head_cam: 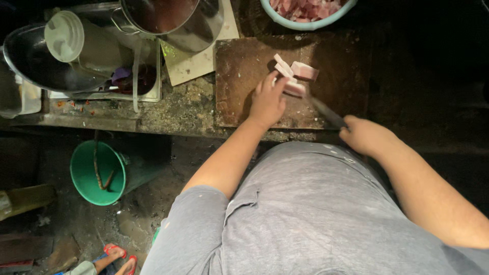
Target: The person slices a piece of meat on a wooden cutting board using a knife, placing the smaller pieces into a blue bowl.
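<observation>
**Hands cutting pale meat on a wooden board**

Seen from above, near the upper middle of the frame, the left hand (267, 101) presses its fingers down on strips of pale pink meat (295, 76) lying on a worn brown cutting board (239, 76). The right hand (364, 135), at centre right, is closed around the handle of a dark knife (326, 113) whose blade points up-left and reaches the meat. The board sits on a rough counter (178, 109). At the top edge, a light blue bowl (305, 23) holds more cut meat. At upper left stand metal pots (173, 20). A green bucket (97, 173) sits on the floor at lower left.
</observation>
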